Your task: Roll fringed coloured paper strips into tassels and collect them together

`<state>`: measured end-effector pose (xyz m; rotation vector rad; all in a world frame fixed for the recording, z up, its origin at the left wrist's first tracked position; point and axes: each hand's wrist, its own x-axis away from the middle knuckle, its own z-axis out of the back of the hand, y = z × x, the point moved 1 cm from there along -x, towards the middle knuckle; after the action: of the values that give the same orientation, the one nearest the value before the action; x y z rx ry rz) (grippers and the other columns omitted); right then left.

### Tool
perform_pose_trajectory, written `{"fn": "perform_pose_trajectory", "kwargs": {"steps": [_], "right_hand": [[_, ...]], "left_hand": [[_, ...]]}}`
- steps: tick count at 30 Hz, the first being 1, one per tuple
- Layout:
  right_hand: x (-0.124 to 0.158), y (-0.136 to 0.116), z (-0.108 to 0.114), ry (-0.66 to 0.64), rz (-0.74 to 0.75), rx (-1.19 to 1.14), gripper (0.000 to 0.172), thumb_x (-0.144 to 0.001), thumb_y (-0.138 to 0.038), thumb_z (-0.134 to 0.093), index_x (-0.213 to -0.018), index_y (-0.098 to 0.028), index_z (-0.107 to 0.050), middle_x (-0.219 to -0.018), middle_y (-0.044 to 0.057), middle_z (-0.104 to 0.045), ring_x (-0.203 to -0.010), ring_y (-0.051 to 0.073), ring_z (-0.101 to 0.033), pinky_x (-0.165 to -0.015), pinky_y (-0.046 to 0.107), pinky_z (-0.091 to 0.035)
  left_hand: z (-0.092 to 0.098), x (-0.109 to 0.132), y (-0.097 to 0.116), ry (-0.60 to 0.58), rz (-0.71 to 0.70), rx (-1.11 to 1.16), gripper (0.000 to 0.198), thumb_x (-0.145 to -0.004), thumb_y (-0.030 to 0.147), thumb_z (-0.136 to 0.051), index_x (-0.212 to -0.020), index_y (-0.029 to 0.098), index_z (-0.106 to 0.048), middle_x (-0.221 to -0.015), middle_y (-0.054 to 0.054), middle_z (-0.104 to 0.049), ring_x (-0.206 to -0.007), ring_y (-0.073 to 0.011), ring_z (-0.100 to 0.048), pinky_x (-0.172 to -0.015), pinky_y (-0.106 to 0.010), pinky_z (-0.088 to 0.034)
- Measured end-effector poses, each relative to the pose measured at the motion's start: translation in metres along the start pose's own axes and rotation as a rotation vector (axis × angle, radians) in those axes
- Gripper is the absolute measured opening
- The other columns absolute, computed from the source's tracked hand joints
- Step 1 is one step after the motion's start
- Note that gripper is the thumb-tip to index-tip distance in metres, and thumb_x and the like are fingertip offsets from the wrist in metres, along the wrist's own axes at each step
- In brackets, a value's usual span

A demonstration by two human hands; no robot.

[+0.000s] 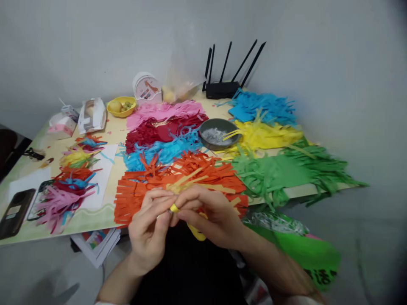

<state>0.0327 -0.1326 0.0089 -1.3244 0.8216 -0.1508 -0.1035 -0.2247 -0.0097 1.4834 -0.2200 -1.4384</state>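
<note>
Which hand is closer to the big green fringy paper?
Right. The right hand is left and in front of the green paper; the left hand is farther left.

Lower ends of the pale yellow strips [186,181] lie hidden between left hand [148,231] and right hand [213,214], the latter also masking much of a yellow object [197,234] (too little shows to name it). Clear bits [214,135] in the grey bowl [216,148] blur together; print on the white-and-pink container [146,90] is too small to read. Bottom edge crops both forearms [273,258]; left edge, a dark shape [6,146].
</note>
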Motion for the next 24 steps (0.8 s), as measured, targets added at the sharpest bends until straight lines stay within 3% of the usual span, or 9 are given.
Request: {"fn": "perform_pose_trajectory", "kwargs": {"steps": [4, 6, 8, 10, 12, 15, 17, 19, 24], "right_hand": [[-0.005, 0.003, 0.0, -0.002, 0.103, 0.379, 0.009, -0.093, -0.015, -0.061, -0.099, -0.019, -0.065, -0.093, 0.005, -0.076, -0.084, 0.014, -0.071, -0.076, 0.025, -0.056], [-0.015, 0.007, 0.016, -0.062, 0.177, 0.508, 0.011, -0.094, -0.022, -0.061, -0.101, -0.02, -0.069, -0.093, 0.005, -0.077, -0.086, 0.016, -0.071, -0.08, 0.028, -0.056], [-0.034, 0.017, 0.053, -0.033, 0.175, 0.633, 0.016, -0.095, -0.031, -0.06, -0.101, -0.022, -0.072, -0.094, 0.004, -0.078, -0.087, 0.018, -0.071, -0.083, 0.029, -0.055], [-0.06, 0.037, 0.105, 0.142, -0.053, 0.843, 0.024, -0.098, -0.032, -0.054, -0.104, -0.019, -0.073, -0.1, 0.007, -0.078, -0.092, 0.019, -0.072, -0.086, 0.029, -0.054], [-0.086, 0.065, 0.158, 0.129, -0.45, 1.204, 0.033, -0.101, -0.027, -0.044, -0.119, -0.017, -0.07, -0.115, 0.01, -0.075, -0.103, 0.02, -0.07, -0.09, 0.029, -0.051], [-0.112, 0.11, 0.208, -0.038, -0.663, 1.304, 0.018, -0.09, -0.015, -0.061, -0.097, -0.013, -0.077, -0.108, 0.013, -0.077, -0.104, 0.025, -0.07, -0.091, 0.03, -0.05], [-0.119, 0.135, 0.22, -0.147, -0.735, 1.315, 0.011, -0.088, -0.019, -0.067, -0.094, -0.013, -0.075, -0.103, 0.011, -0.077, -0.101, 0.024, -0.07, -0.092, 0.034, -0.051], [-0.12, 0.152, 0.224, -0.232, -0.787, 1.329, 0.018, -0.092, -0.028, -0.067, -0.103, -0.014, -0.071, -0.108, 0.009, -0.073, -0.102, 0.022, -0.068, -0.094, 0.04, -0.053], [-0.123, 0.168, 0.23, -0.343, -0.858, 1.331, 0.027, -0.095, -0.035, -0.064, -0.112, -0.014, -0.067, -0.114, 0.009, -0.068, -0.104, 0.022, -0.067, -0.092, 0.041, -0.055]], "left_hand": [[-0.007, 0.002, -0.018, 0.12, 0.088, 0.039, 0.02, -0.091, 0.02, -0.067, -0.107, 0.023, -0.077, -0.097, -0.008, -0.076, -0.096, -0.022, -0.068, -0.085, -0.038, -0.056], [-0.005, 0.001, -0.025, 0.251, 0.116, 0.023, 0.016, -0.092, 0.019, -0.065, -0.099, 0.023, -0.079, -0.09, -0.006, -0.076, -0.091, -0.02, -0.068, -0.086, -0.037, -0.055], [0.002, -0.001, -0.027, 0.407, 0.095, 0.02, 0.013, -0.092, 0.023, -0.065, -0.094, 0.022, -0.078, -0.079, -0.003, -0.075, -0.085, -0.0186, -0.068, -0.089, -0.039, -0.054], [0.009, -0.003, -0.025, 0.479, 0.081, 0.065, 0.011, -0.091, 0.028, -0.068, -0.092, 0.023, -0.078, -0.069, 0.0, -0.07, -0.078, -0.0173, -0.066, -0.09, -0.04, -0.054], [0.013, -0.005, -0.024, 0.402, 0.114, 0.163, 0.011, -0.089, 0.031, -0.071, -0.091, 0.023, -0.078, -0.064, 0.001, -0.066, -0.071, -0.0156, -0.063, -0.087, -0.039, -0.054], [0.01, -0.005, -0.025, 0.21, 0.202, 0.296, 0.011, -0.087, 0.032, -0.073, -0.094, 0.026, -0.079, -0.062, 0.002, -0.063, -0.065, -0.0136, -0.059, -0.083, -0.038, -0.055], [0.004, -0.004, -0.028, 0.145, 0.257, 0.334, 0.012, -0.087, 0.031, -0.073, -0.096, 0.028, -0.08, -0.062, 0.002, -0.063, -0.064, -0.0132, -0.059, -0.082, -0.037, -0.055], [-0.001, -0.001, -0.032, 0.117, 0.335, 0.335, 0.012, -0.087, 0.03, -0.072, -0.096, 0.029, -0.081, -0.064, 0.001, -0.064, -0.066, -0.0139, -0.061, -0.081, -0.034, -0.055], [-0.002, 0.008, -0.038, 0.063, 0.53, 0.253, 0.02, -0.092, 0.024, -0.065, -0.105, 0.028, -0.08, -0.075, -0.004, -0.07, -0.079, -0.0166, -0.066, -0.078, -0.029, -0.054]]}}
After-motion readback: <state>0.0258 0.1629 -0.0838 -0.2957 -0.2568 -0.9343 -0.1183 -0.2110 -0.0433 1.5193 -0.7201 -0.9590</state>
